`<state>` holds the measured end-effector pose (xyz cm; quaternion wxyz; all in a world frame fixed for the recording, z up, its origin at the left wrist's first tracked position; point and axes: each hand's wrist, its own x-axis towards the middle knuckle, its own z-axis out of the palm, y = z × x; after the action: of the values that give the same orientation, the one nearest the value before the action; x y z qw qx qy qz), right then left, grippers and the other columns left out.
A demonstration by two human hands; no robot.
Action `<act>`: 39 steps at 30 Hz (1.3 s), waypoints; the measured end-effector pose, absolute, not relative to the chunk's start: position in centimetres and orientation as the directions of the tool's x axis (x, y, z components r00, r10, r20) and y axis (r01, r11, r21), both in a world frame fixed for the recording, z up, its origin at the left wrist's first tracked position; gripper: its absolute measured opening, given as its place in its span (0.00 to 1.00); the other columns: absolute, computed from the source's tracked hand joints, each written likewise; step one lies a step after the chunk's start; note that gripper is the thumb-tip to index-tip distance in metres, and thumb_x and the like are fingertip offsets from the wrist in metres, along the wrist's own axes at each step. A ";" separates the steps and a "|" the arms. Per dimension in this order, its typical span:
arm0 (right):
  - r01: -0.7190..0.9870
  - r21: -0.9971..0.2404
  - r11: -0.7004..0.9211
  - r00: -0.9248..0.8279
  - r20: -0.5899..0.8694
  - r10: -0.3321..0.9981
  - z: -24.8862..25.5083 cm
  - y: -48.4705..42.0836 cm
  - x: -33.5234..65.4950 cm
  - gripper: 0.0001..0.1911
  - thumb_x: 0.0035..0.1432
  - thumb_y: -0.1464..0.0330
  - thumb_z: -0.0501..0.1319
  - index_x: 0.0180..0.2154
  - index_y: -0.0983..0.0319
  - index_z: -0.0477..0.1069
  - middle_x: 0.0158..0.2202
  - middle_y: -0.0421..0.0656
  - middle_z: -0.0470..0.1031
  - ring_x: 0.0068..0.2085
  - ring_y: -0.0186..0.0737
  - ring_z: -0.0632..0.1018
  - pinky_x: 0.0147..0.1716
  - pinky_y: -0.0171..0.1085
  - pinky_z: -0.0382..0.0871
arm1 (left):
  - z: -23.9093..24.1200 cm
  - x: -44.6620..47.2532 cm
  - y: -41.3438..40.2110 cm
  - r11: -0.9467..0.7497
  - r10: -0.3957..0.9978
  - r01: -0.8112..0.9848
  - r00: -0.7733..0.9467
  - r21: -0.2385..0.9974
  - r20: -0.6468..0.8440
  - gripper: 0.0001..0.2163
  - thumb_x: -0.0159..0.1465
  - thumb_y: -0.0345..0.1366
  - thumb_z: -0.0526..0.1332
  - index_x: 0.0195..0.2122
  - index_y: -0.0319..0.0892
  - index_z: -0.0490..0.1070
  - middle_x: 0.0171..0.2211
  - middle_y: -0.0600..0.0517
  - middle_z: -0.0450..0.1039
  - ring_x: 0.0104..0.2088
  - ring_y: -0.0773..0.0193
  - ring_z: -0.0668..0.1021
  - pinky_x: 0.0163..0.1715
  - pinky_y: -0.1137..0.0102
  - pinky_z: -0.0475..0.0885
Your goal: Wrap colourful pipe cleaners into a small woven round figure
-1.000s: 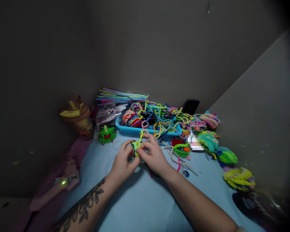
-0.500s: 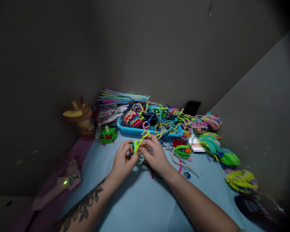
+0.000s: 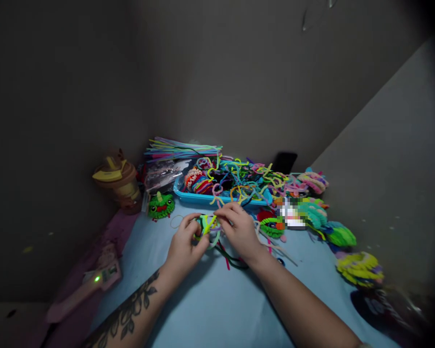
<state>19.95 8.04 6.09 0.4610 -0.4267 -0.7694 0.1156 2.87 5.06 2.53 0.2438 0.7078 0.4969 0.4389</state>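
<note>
My left hand (image 3: 186, 245) is closed around a small bundle of green and pale pipe cleaners (image 3: 214, 239), partly hidden by the fingers. A bright yellow pipe cleaner (image 3: 210, 224) runs across that bundle, and my right hand (image 3: 240, 234) pinches its upper end between thumb and fingers. Dark green stems (image 3: 235, 263) and a red one hang below, beside my right wrist; whether they belong to the held bundle I cannot tell. To the right lies a green looped pipe-cleaner piece (image 3: 271, 228) with an orange tip.
A blue tray (image 3: 188, 197) heaped with tangled pipe cleaners stands behind my hands. Straight stems (image 3: 183, 148) lie beyond it. At left are a lidded cup (image 3: 118, 186), a green pipe-cleaner creature (image 3: 161, 205) and a pink glue gun (image 3: 83, 292). Colourful fluffy pieces (image 3: 360, 268) line the right edge.
My right hand has moved slightly right and away from my left, drawing the yellow pipe cleaner's end with it. The yellow end that stood up now lies at my right fingertips.
</note>
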 end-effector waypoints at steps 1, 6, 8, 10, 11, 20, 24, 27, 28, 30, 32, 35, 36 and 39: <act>0.520 -0.597 0.611 -0.211 0.603 0.769 6.2 7.8 19.8 0.09 0.59 0.75 0.57 0.35 0.60 0.76 0.33 0.44 0.73 0.36 0.38 0.76 0.37 0.37 0.71 | 2.5 2.8 5.1 -0.391 0.916 0.504 0.129 0.770 0.380 0.07 0.60 0.33 0.59 0.27 0.43 0.59 0.48 0.44 0.67 0.44 0.60 0.74 0.36 0.68 0.73; 0.443 -0.621 0.647 -0.285 0.587 0.758 6.7 6.7 19.2 0.11 0.60 0.75 0.56 0.38 0.58 0.76 0.34 0.43 0.77 0.38 0.38 0.77 0.38 0.38 0.71 | 2.4 2.8 5.1 -0.412 0.905 0.536 0.150 0.736 0.398 0.06 0.60 0.32 0.58 0.28 0.43 0.60 0.49 0.45 0.67 0.48 0.58 0.74 0.41 0.66 0.72; 0.458 -0.607 0.649 -0.314 0.573 0.757 6.7 6.7 19.1 0.11 0.60 0.75 0.55 0.38 0.58 0.76 0.35 0.44 0.78 0.38 0.39 0.77 0.40 0.39 0.71 | 2.4 2.9 5.0 -0.423 0.899 0.536 0.148 0.731 0.411 0.06 0.60 0.31 0.58 0.28 0.43 0.61 0.49 0.45 0.67 0.49 0.58 0.73 0.44 0.65 0.72; 0.480 -0.596 0.644 -0.337 0.552 0.762 6.6 6.9 19.1 0.11 0.58 0.75 0.55 0.36 0.59 0.76 0.34 0.44 0.78 0.37 0.40 0.77 0.41 0.40 0.70 | 2.4 2.9 4.9 -0.435 0.891 0.531 0.138 0.727 0.432 0.06 0.59 0.30 0.58 0.28 0.43 0.60 0.49 0.45 0.67 0.50 0.58 0.73 0.45 0.65 0.71; 0.488 -0.595 0.639 -0.344 0.541 0.767 6.6 7.1 19.1 0.11 0.58 0.76 0.56 0.35 0.59 0.76 0.33 0.44 0.79 0.37 0.41 0.77 0.41 0.41 0.70 | 2.5 2.9 4.9 -0.441 0.887 0.530 0.130 0.725 0.444 0.06 0.59 0.30 0.58 0.28 0.43 0.60 0.49 0.45 0.67 0.50 0.58 0.73 0.46 0.66 0.71; 0.492 -0.718 0.493 -0.314 0.382 0.869 6.3 7.1 18.9 0.13 0.54 0.76 0.57 0.39 0.61 0.76 0.33 0.44 0.78 0.38 0.42 0.75 0.40 0.41 0.69 | 2.5 2.8 5.1 -0.431 0.887 0.505 0.082 0.748 0.455 0.06 0.60 0.30 0.59 0.27 0.43 0.61 0.47 0.45 0.68 0.51 0.58 0.72 0.48 0.64 0.70; 0.489 -0.770 0.410 -0.299 0.294 0.908 6.5 7.2 18.9 0.20 0.50 0.77 0.57 0.45 0.59 0.74 0.35 0.42 0.76 0.40 0.41 0.74 0.42 0.41 0.68 | 2.5 2.8 5.1 -0.424 0.891 0.478 0.072 0.769 0.447 0.06 0.60 0.31 0.60 0.27 0.42 0.63 0.48 0.44 0.67 0.51 0.57 0.72 0.50 0.62 0.71; 0.424 -0.862 0.277 -0.263 0.176 0.949 6.6 7.5 18.9 0.19 0.51 0.75 0.57 0.46 0.61 0.72 0.34 0.41 0.74 0.37 0.40 0.74 0.39 0.39 0.68 | 2.5 2.9 5.2 -0.411 0.902 0.448 0.075 0.794 0.425 0.06 0.60 0.32 0.60 0.28 0.42 0.64 0.49 0.44 0.67 0.51 0.57 0.72 0.46 0.63 0.73; 0.388 -0.890 0.239 -0.266 0.140 0.954 6.6 7.6 19.0 0.19 0.51 0.74 0.56 0.46 0.62 0.71 0.33 0.41 0.73 0.35 0.38 0.74 0.37 0.38 0.68 | 2.4 2.9 5.2 -0.406 0.906 0.437 0.077 0.803 0.416 0.06 0.60 0.33 0.60 0.27 0.42 0.64 0.50 0.44 0.67 0.51 0.57 0.72 0.45 0.64 0.74; 0.304 -0.934 0.186 -0.300 0.092 0.949 6.7 7.7 19.1 0.19 0.51 0.74 0.56 0.46 0.62 0.69 0.30 0.38 0.70 0.31 0.35 0.72 0.33 0.35 0.66 | 2.3 3.0 5.2 -0.399 0.911 0.418 0.085 0.816 0.403 0.06 0.60 0.32 0.60 0.27 0.42 0.64 0.50 0.44 0.66 0.51 0.57 0.72 0.43 0.65 0.75; 0.224 -0.964 0.144 -0.353 0.057 0.934 6.8 7.7 19.3 0.18 0.50 0.74 0.56 0.45 0.61 0.67 0.26 0.34 0.66 0.27 0.32 0.69 0.29 0.32 0.63 | 2.1 3.0 5.2 -0.390 0.917 0.401 0.088 0.829 0.389 0.06 0.60 0.32 0.61 0.27 0.42 0.64 0.50 0.44 0.66 0.52 0.57 0.72 0.43 0.64 0.75; 0.129 -0.989 0.069 -0.422 0.008 0.906 7.1 7.7 19.8 0.16 0.52 0.71 0.57 0.44 0.60 0.65 0.21 0.31 0.60 0.22 0.30 0.64 0.24 0.30 0.58 | 2.2 3.0 5.2 -0.366 0.929 0.366 0.083 0.856 0.361 0.07 0.60 0.34 0.61 0.27 0.42 0.63 0.49 0.44 0.66 0.52 0.57 0.71 0.41 0.66 0.76; 0.107 -0.993 0.050 -0.444 -0.003 0.896 7.2 7.7 19.9 0.16 0.52 0.69 0.58 0.44 0.59 0.64 0.22 0.31 0.59 0.22 0.30 0.64 0.24 0.30 0.57 | 2.3 3.0 5.3 -0.353 0.934 0.350 0.077 0.868 0.349 0.07 0.59 0.34 0.61 0.27 0.42 0.63 0.49 0.43 0.66 0.52 0.56 0.71 0.39 0.67 0.76; 0.103 -0.990 0.098 -0.491 0.035 0.870 7.3 7.7 20.0 0.15 0.50 0.69 0.59 0.43 0.59 0.63 0.27 0.34 0.64 0.28 0.32 0.68 0.28 0.32 0.61 | 2.7 2.9 5.4 -0.308 0.950 0.301 0.044 0.903 0.309 0.09 0.58 0.36 0.62 0.26 0.42 0.63 0.47 0.43 0.67 0.51 0.55 0.72 0.33 0.69 0.76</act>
<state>20.02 7.74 7.33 0.3422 -0.3705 -0.6571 0.5602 2.93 5.43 2.66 0.3307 0.6425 0.4867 0.4908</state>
